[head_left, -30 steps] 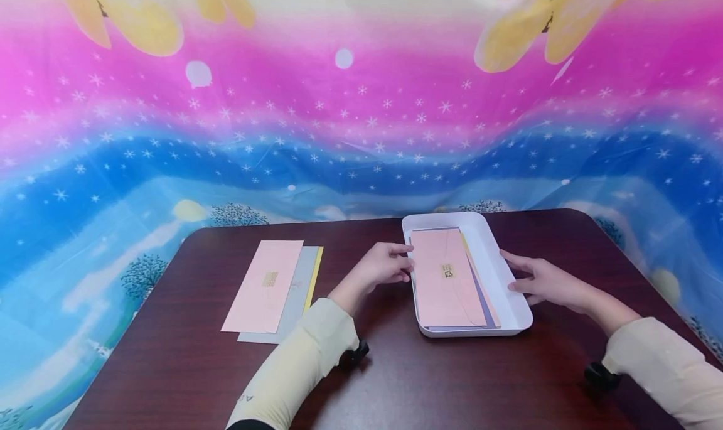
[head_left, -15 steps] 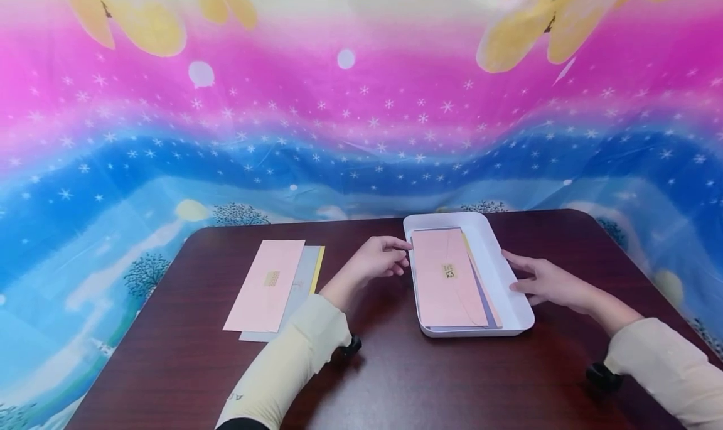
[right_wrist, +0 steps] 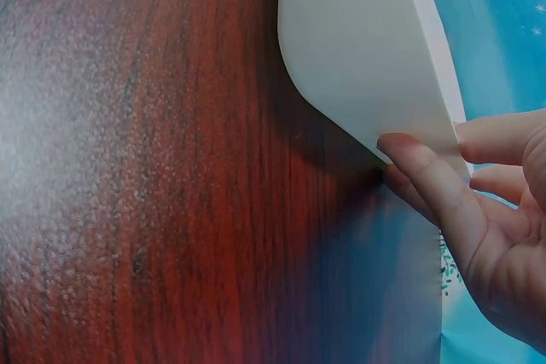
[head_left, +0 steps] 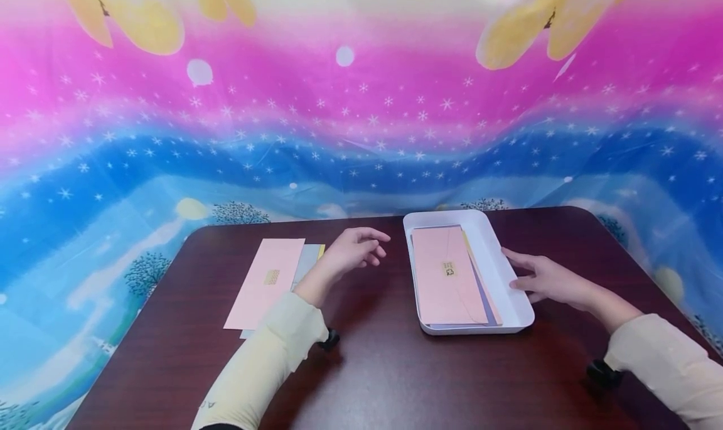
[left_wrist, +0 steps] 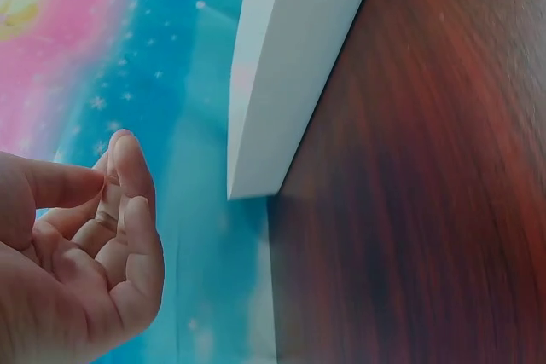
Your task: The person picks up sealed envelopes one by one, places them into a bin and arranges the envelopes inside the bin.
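A white tray [head_left: 508,292] stands on the right half of the table, with a pink envelope [head_left: 440,298] lying uppermost on several others inside it. At the tray's right side is my right hand [head_left: 550,282]; its extended fingertips touch the outer wall, as the right wrist view also shows [right_wrist: 503,219]. My left hand [head_left: 356,249] hovers between the tray and a second pile, loosely bent and holding nothing. That pile has a pink envelope [head_left: 262,292] on top of a grey envelope [head_left: 305,260], with a yellow edge [head_left: 322,250] peeking out, partly hidden by the left arm.
Everything lies on a dark reddish-brown wooden table [head_left: 384,380]. Behind it hangs a colourful cloth backdrop [head_left: 361,135] with snowflakes. Black wrist cameras sit under the left [head_left: 329,340] and right [head_left: 603,373] sleeves.
My left hand has come away from the tray's left side and moved left toward the envelope pile, covering more of the grey envelope. My right hand and the tray stay put.
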`<state>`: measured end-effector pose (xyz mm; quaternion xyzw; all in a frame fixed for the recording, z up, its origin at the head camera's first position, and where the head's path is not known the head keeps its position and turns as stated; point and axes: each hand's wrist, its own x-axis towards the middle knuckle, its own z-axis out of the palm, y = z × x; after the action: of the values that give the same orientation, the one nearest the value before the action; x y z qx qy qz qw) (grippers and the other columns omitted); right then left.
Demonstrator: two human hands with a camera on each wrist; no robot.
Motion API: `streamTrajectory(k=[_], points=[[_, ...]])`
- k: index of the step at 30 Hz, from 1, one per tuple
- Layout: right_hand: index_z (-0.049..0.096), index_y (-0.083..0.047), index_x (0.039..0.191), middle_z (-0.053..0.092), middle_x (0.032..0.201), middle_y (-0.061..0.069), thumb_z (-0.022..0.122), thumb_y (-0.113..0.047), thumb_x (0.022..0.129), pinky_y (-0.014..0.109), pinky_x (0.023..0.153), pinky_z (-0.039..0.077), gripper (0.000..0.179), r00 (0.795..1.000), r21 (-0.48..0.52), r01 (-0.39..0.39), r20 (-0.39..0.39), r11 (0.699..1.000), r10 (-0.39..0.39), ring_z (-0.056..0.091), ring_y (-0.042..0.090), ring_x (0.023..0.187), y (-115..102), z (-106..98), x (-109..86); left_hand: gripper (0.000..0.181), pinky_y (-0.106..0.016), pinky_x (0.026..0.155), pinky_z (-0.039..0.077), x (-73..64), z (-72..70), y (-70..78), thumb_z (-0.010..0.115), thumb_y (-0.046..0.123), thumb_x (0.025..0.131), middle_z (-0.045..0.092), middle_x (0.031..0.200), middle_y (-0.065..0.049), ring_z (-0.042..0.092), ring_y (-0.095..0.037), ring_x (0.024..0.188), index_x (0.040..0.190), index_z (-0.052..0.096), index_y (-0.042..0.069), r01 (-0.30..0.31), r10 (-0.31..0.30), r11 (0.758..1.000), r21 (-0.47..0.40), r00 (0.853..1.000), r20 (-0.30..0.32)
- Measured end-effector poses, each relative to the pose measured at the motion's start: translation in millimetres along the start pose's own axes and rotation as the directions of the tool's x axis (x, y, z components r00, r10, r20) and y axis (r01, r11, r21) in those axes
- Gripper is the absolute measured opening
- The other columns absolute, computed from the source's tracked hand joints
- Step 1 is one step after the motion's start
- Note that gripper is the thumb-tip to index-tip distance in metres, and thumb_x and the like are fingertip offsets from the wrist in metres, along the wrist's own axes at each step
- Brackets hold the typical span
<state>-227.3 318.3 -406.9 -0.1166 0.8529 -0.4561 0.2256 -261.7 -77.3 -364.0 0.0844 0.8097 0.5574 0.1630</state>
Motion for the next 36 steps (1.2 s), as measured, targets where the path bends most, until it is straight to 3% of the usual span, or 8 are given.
streamTrajectory(k=[5,11,18,23,30,36], points=[[0.005,0.008,0.159,0.014,0.155,0.045,0.061,0.001,0.100,0.048,0.080,0.060,0.081,1.000,0.009,0.011,0.003,1.000,-0.011,0.061,0.045,0.118,0,0,0.4,0.028,-0.027,0.068,0.049,-8.9,-15.2,-2.9,0.051,0.005,0.106,0.072,0.102,-0.016,0.069,-0.023,0.081,0.129,0.068,0.003,-0.009,0.010,1.000,0.002,0.999,-0.041],[0.005,0.007,0.159,0.014,0.155,0.045,0.061,-0.001,0.100,0.048,0.081,0.060,0.082,1.000,0.032,0.021,0.016,0.999,-0.021,0.061,0.043,0.118,4,3,0.5,0.028,-0.025,0.064,0.049,-25.2,-40.4,-13.6,0.050,0.004,0.106,0.071,0.096,-0.013,0.069,-0.029,0.084,0.129,0.067,0.000,-0.026,0.031,0.998,0.056,0.996,-0.083],[0.007,0.005,0.161,0.015,0.157,0.043,0.063,-0.002,0.099,0.048,0.081,0.060,0.084,1.000,0.035,0.017,0.002,0.999,-0.017,0.060,0.045,0.120,5,2,-0.4,0.031,-0.039,0.078,0.054,-46.4,-77.1,-35.9,0.048,0.008,0.107,0.068,0.103,-0.016,0.068,-0.029,0.090,0.134,0.062,0.000,0.049,-0.039,0.997,0.062,0.988,-0.146],[0.006,0.004,0.161,0.014,0.157,0.043,0.063,-0.003,0.100,0.048,0.082,0.060,0.084,1.000,0.041,0.021,0.006,0.999,-0.021,0.059,0.046,0.121,3,-1,0.2,0.036,-0.043,0.082,0.054,-61.9,-96.8,-49.1,0.047,0.008,0.107,0.068,0.107,-0.019,0.068,-0.033,0.095,0.139,0.057,-0.002,0.075,-0.057,0.993,0.090,0.982,-0.181],[0.005,0.005,0.160,0.013,0.156,0.044,0.062,-0.001,0.100,0.048,0.082,0.060,0.083,1.000,0.044,0.027,0.011,0.999,-0.027,0.059,0.045,0.120,3,-2,0.4,0.039,-0.051,0.088,0.054,-80.6,-118.7,-61.8,0.050,0.008,0.105,0.068,0.110,-0.023,0.067,-0.036,0.098,0.143,0.052,-0.003,0.066,-0.027,0.979,0.194,0.980,-0.197],[0.006,0.005,0.160,0.014,0.156,0.044,0.063,-0.003,0.100,0.048,0.082,0.059,0.083,1.000,0.040,0.023,0.015,0.999,-0.023,0.059,0.045,0.121,4,-1,-0.1,0.043,-0.054,0.086,0.055,-89.6,-133.0,-72.3,0.050,0.009,0.104,0.067,0.119,-0.027,0.068,-0.037,0.100,0.145,0.049,-0.004,0.111,-0.052,0.952,0.285,0.977,-0.208]])
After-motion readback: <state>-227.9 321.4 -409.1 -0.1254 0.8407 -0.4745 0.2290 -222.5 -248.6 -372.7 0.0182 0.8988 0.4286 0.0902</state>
